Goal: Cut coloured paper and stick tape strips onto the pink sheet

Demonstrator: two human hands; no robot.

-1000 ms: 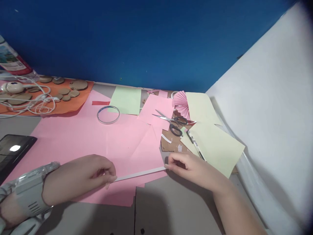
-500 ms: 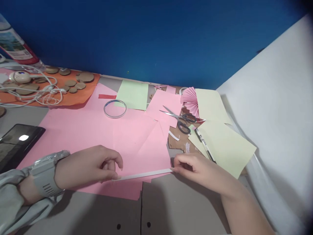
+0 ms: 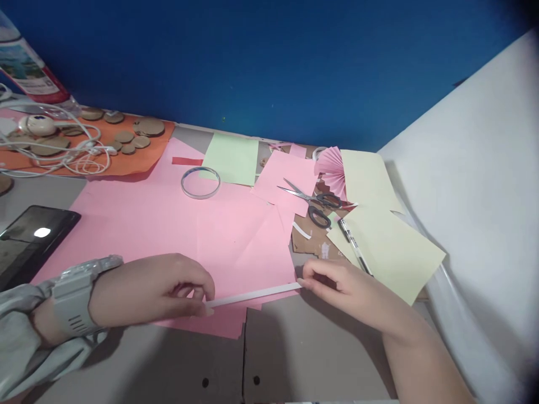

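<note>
A narrow white strip (image 3: pixel 256 294) stretches between my two hands, slanting up slightly to the right. My left hand (image 3: pixel 174 289), with a grey watch on the wrist, pinches its left end between thumb and fingers. At the other end, my right hand (image 3: pixel 326 280) pinches the strip between thumb and forefinger. Beneath the strip lie large pink paper sheets (image 3: pixel 147 219). A roll of clear tape or similar thin ring (image 3: pixel 201 196) rests on the pink paper beyond my left hand. Scissors (image 3: pixel 309 197) with dark handles lie open-bladed beyond my right hand.
A phone (image 3: pixel 37 235) lies at left. Behind it, white earphones (image 3: pixel 40 124) and cardboard discs (image 3: pixel 149 127) rest on orange paper (image 3: pixel 143 160), near a bottle (image 3: pixel 33 73). Pale green paper (image 3: pixel 233 158), a pink paper fan (image 3: pixel 332 168), a pen (image 3: pixel 355 246) and pale yellow sheets (image 3: pixel 391 252) lie further right.
The fingers of my left hand have closed down onto the strip's left end and shifted slightly right. My right hand keeps its pinch. The view has shifted a little.
</note>
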